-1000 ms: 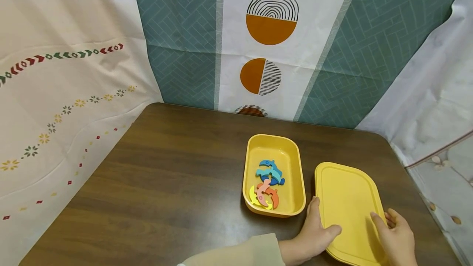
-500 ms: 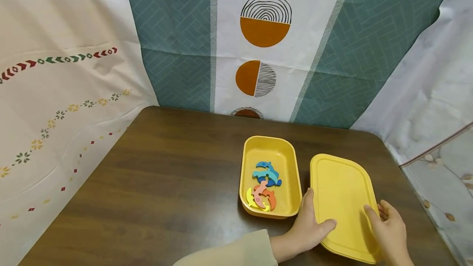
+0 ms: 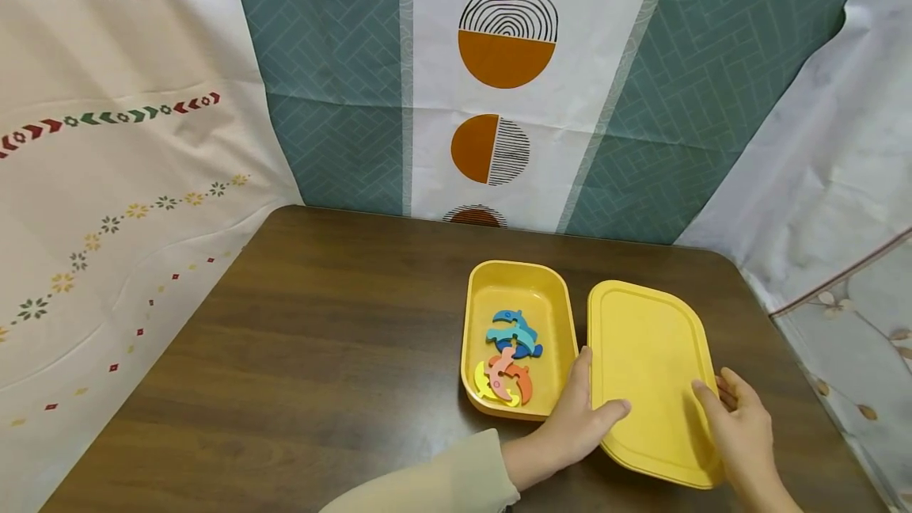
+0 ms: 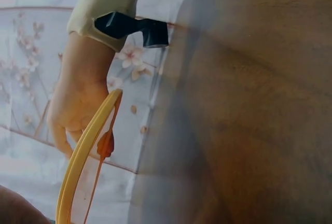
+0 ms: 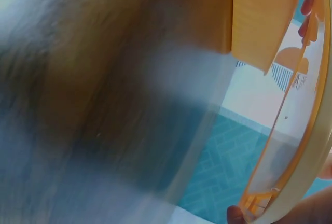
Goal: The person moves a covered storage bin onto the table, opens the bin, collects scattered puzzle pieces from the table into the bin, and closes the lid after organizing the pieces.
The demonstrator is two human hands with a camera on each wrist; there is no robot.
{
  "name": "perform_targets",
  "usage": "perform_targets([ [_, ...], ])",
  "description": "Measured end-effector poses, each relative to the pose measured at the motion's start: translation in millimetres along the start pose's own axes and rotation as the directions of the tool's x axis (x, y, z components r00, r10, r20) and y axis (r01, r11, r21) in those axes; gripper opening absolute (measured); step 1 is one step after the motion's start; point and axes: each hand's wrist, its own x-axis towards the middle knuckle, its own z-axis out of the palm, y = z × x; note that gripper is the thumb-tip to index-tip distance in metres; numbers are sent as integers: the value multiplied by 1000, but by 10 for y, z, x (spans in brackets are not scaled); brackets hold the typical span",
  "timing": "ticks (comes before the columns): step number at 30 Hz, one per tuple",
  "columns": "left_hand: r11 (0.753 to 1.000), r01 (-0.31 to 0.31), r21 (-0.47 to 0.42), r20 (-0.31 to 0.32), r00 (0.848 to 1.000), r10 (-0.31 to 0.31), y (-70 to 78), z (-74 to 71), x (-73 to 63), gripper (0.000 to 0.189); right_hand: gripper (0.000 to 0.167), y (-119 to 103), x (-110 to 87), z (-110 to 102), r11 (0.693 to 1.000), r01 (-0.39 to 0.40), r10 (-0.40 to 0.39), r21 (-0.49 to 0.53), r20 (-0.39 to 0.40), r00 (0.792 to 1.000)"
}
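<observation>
A yellow rectangular lid (image 3: 651, 370) with rounded corners is held between both hands, to the right of the yellow box. My left hand (image 3: 566, 422) grips its left edge, thumb on top and fingers at the side. On the opposite edge, my right hand (image 3: 744, 430) pinches it with the thumb above and the fingers partly hidden below. Seen edge-on in the left wrist view, the lid (image 4: 78, 167) is raised off the table. The open box (image 3: 556, 347) contains several flat colourful pieces, including blue fish-like shapes (image 3: 514, 332) and a pink piece (image 3: 500, 378).
A dark brown wooden table (image 3: 321, 370) lies under everything, its right edge near my right hand. Patterned cloths hang at the back (image 3: 335, 85), at the left (image 3: 135, 149) and at the right (image 3: 848, 180).
Both hands have carried the lid up and leftward in the head view, closer to the box. The head view has shifted slightly. Box and coloured pieces stay as they were.
</observation>
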Motion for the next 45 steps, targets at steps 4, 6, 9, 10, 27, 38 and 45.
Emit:
perform_targets([
  [4, 1000, -22, 12, 24, 999, 22, 33, -97, 21, 81, 69, -26, -9, 38, 1000, 21, -20, 16, -21, 1000],
  [6, 999, -44, 8, 35, 998, 44, 40, -151, 33, 80, 69, -40, -7, 58, 999, 32, -32, 25, -18, 999],
  [9, 997, -76, -20, 47, 996, 77, 43, -228, 49, 77, 70, -74, -9, 88, 998, 46, -47, 33, 19, 999],
  [10, 996, -85, -28, 50, 995, 86, 44, -253, 50, 76, 71, -89, -10, 99, 998, 52, -54, 38, 38, 998],
  [27, 995, -85, -42, -47, 995, 83, 90, -595, -60, 78, 67, -370, -48, 418, 978, 147, -164, 148, 111, 980],
  [38, 996, -78, -45, -82, 994, 74, 53, -766, -72, 76, 63, -481, -70, 584, 959, 163, -192, 233, 105, 976],
  [45, 994, -101, -38, -105, 990, 96, 27, -865, -79, 75, 62, -526, -70, 686, 947, 165, -203, 275, 116, 972],
])
